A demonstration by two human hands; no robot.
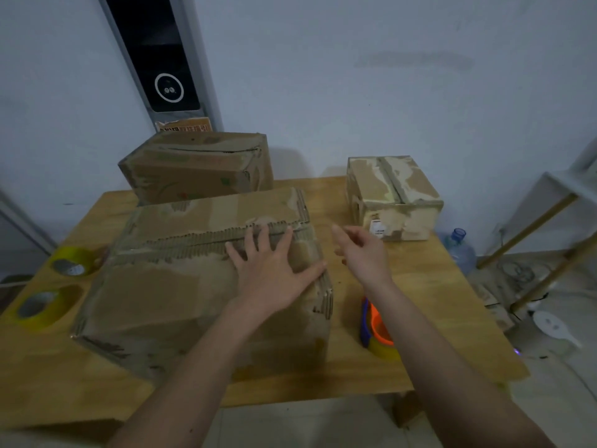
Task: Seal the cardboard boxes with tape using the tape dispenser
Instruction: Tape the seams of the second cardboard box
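Centre frame: our left hand (274, 266) presses flat, fingers spread, on the large box (193, 286), closing its flaps. Our right hand (358, 253) hovers, loosely curled and empty. We judge the next move is grasping the tape dispenser (374, 328), lower right.

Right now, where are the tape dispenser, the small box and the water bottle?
tape dispenser (376, 328), head view, orange body.
small box (392, 197), head view, top flaps.
water bottle (460, 250), head view, shoulder below blue cap.
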